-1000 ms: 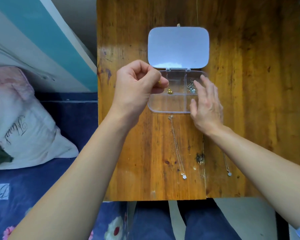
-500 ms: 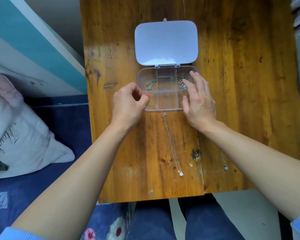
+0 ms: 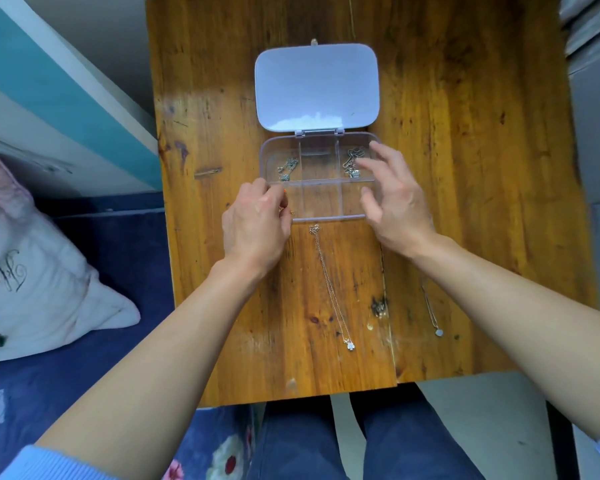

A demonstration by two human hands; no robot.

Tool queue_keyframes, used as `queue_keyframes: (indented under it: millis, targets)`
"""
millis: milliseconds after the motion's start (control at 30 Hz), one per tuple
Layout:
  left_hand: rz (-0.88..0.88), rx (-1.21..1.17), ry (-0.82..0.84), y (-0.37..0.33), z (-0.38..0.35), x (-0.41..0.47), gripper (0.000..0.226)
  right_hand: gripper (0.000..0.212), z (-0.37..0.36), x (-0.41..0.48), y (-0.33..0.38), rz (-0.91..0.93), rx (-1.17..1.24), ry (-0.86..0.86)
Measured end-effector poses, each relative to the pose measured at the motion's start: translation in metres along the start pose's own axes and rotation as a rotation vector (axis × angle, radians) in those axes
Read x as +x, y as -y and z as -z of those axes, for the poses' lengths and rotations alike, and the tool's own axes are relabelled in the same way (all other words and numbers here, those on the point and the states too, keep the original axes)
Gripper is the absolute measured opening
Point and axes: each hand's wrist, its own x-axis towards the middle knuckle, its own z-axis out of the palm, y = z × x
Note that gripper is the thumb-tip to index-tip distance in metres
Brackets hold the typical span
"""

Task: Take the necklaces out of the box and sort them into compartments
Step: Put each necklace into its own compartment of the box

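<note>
Sorting necklaces into the clear box

Nearest, two necklaces point(image 3: 331, 285) lie stretched on the table point(image 3: 465, 202), likely awaiting sorting. The left hand point(image 3: 255, 223) pinches a gold chain point(image 3: 286, 211) at the box's point(image 3: 317, 218) near-left compartment; the right hand point(image 3: 394, 199) hovers loose-fingered, gripping nothing, perhaps steadying. Far compartments hold silver chains point(image 3: 287, 168).

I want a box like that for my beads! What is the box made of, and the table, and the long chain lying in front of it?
The box looks like clear, glossy plastic: the wood shows through its walls. Its lid seems a cloudier, pale plastic. The table looks like varnished wood, with grain, knots and shine. The long chain is probably thin metal, pale and glinting, with a sparkly pendant.
</note>
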Motion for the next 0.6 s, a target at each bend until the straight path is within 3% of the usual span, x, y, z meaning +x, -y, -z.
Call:
queue_keyframes:
  millis: [100, 167, 367, 600]
  targets:
    - [-0.064, 0.001, -0.047, -0.011, -0.005, -0.005, 0.008, 0.038, 0.028, -0.006, -0.013, -0.071, 0.074, -0.13]
    - [-0.12, -0.027, -0.032, -0.02, -0.012, -0.007, 0.009, 0.033, 0.046, -0.021, -0.031, -0.18, 0.026, -0.127]
    - [-0.102, -0.106, 0.037, -0.039, -0.04, -0.011, 0.02, 0.024, 0.055, -0.099, -0.06, -0.57, -0.173, 0.221]
    - [-0.081, -0.147, -0.003, -0.037, -0.051, -0.016, 0.032, 0.021, 0.029, -0.133, -0.046, -0.552, -0.292, 0.229]
